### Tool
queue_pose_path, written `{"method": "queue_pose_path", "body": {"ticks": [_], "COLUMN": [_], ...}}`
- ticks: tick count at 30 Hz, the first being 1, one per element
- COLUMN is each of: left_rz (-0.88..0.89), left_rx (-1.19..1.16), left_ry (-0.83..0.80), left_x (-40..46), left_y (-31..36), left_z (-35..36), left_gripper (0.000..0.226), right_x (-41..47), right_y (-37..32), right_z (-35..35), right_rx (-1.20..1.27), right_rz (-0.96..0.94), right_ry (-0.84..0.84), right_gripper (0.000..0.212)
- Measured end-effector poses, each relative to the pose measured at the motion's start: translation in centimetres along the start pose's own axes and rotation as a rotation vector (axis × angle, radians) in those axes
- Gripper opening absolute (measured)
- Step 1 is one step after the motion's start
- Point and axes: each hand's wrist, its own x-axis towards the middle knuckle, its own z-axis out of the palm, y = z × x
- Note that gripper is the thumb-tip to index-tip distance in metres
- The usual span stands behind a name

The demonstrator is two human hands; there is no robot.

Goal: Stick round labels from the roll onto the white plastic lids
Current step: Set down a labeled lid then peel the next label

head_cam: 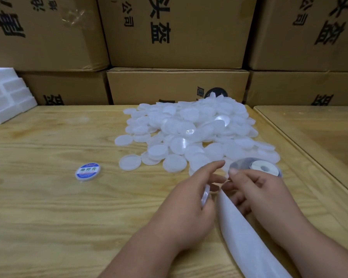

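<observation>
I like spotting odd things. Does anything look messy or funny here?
The white lids lie in a loose, overlapping heap, not stacked. One labelled lid sits alone, away from it. Nothing looks broken.

white lids [191, 133], blue-labelled lid [88, 172], brown boxes [177, 31]

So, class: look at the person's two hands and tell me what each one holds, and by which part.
The left hand grips a white lid by its rim, edge-on. The right hand pinches the white backing strip near its upper end.
</observation>
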Motion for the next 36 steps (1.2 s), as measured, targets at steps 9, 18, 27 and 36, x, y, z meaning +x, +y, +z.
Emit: {"method": "queue_pose_path", "body": {"ticks": [9, 18, 27, 36], "left_rz": [-0.033, -0.126, -0.119, -0.1], "left_rx": [-0.118, -0.189, -0.203, -0.219], "left_ry": [0.072, 0.181, 0.197, 0.219], "left_x": [0.1, 0.6, 0.7, 0.7], "left_y": [-0.5, -0.8, -0.7, -0.8], "left_z": [0.3, 0.2, 0.4, 0.5], "left_gripper": [0.052, 0.033, 0.036, 0.026], "right_x": [0.4, -0.1, -0.1, 0.0], "right_y": [1.0, 0.8, 1.0, 1.3], "right_z": [-0.5, -0.4, -0.3, -0.2], "right_rx": [-0.123, -0.061, -0.123, -0.078], "right_rz": [-0.042, -0.08, -0.177, -0.173], "right_ry": [-0.056, -0.216, -0.279, -0.343], "right_gripper": [0.012, 0.019, 0.008, 0.023]}}
